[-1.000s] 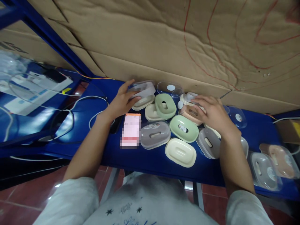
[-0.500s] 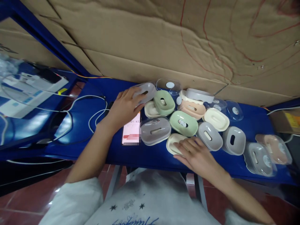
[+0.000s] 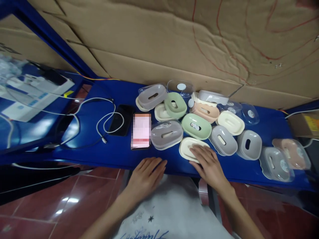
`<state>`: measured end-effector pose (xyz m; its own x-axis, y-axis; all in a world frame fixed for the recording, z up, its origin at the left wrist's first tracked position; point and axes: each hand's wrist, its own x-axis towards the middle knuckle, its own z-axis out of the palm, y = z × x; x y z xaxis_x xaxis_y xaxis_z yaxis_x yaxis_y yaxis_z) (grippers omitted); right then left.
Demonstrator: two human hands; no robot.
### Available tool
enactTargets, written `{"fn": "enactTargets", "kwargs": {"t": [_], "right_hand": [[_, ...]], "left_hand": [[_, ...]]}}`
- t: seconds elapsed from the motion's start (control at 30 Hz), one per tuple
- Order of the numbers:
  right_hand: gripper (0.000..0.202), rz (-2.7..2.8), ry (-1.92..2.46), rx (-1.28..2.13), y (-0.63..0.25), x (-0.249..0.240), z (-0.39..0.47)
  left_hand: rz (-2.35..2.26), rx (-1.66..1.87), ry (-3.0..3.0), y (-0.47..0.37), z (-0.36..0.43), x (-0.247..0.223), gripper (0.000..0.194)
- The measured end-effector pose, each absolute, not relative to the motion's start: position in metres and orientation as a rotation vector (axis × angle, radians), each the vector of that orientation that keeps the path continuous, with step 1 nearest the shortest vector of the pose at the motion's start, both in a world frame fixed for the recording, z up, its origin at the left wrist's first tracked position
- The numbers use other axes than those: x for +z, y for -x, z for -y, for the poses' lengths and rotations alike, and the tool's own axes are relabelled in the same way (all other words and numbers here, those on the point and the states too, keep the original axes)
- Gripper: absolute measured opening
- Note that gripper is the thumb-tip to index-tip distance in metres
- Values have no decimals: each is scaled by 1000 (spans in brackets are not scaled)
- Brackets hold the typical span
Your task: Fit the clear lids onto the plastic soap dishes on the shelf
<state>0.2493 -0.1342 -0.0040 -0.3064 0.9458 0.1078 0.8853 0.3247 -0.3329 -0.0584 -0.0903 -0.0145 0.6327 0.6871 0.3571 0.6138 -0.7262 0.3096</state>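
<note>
My left hand point(image 3: 148, 174) is by the table's front edge, fingers stretched out, holding nothing. My right hand point(image 3: 208, 164) lies with fairly straight fingers over the right end of a cream oval tray point(image 3: 185, 148), which looks like a soap dish base; its thumb is near the tray's front rim. Behind the tray are a green slotted soap dish point(image 3: 204, 127) with a sticker and a grey one under a clear lid point(image 3: 165, 141). To the right lies another grey slotted dish point(image 3: 229, 147). A grey dish point(image 3: 159, 93) sits at the back left, overlapping a cream base.
A phone with a lit screen point(image 3: 141, 129) and a dark phone point(image 3: 121, 121) lie left of the dishes, beside a white cable point(image 3: 97, 127). More dishes and clear lids point(image 3: 250, 114) spread rightward on the blue table point(image 3: 89, 149). Cardboard point(image 3: 149, 43) stands behind.
My left hand has let go of the grey dish at the back left and drawn back to the table's front edge. My right hand stays on the cream tray.
</note>
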Motion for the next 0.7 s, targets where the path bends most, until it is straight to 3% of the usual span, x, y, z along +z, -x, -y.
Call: {"fn": "enactTargets", "kwargs": {"t": [0.4,0.7], "right_hand": [[44,2298,1567,226,-241,-20,137],[34,2265,1527,162,-255,-23,153]], "left_hand": [[-1356,758,-2739,25,54,-33,57],[-1160,939,-2626,20,38,-19,22]]}}
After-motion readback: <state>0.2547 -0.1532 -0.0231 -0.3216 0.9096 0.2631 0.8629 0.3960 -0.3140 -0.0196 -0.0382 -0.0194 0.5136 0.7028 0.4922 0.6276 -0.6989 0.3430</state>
